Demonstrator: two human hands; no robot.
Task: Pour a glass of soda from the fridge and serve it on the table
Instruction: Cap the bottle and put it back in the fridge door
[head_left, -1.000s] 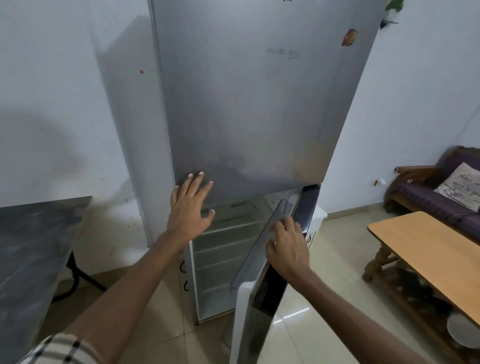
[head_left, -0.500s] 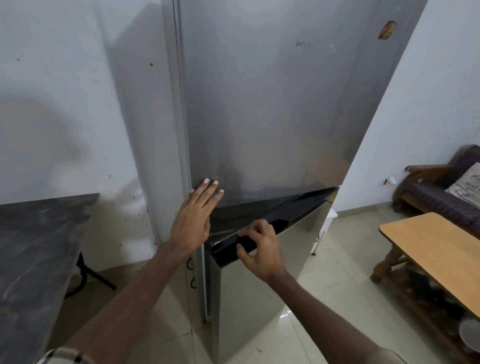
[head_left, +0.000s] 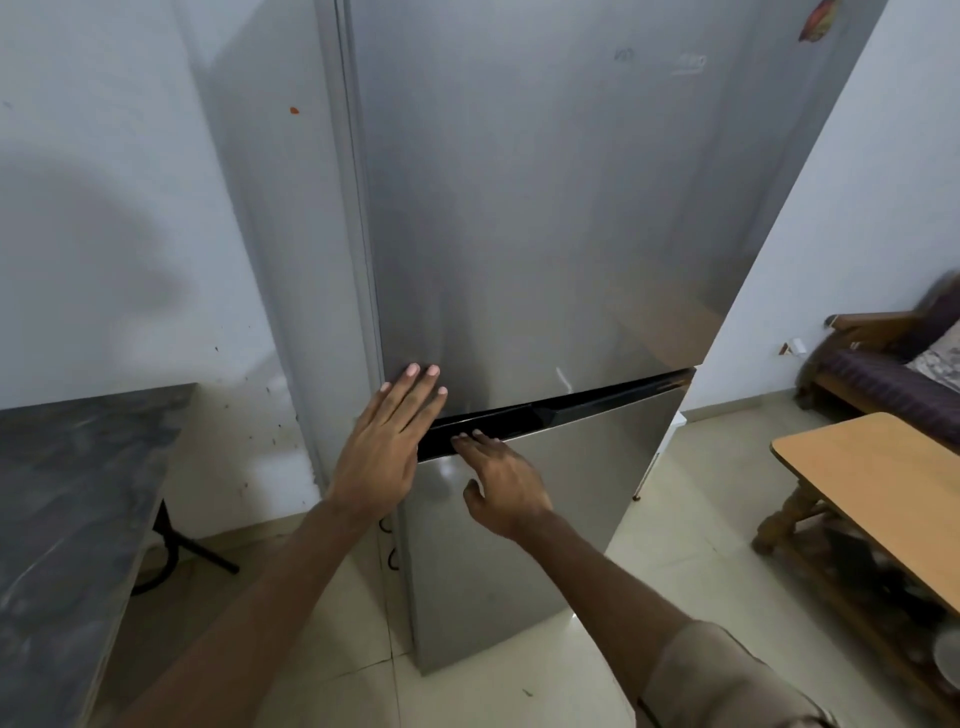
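Since a second ago the lower door (head_left: 524, 525) of the tall silver steel fridge (head_left: 519, 208) has swung shut; left hand (head_left: 387, 452) flat, right hand (head_left: 501, 483) released, both empty; soda unseen, pouring and serving remain

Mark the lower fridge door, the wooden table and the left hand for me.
lower fridge door (head_left: 530, 530), head view, middle of its steel front.
wooden table (head_left: 883, 483), head view, bare top near its left end.
left hand (head_left: 387, 452), head view, back of the hand.
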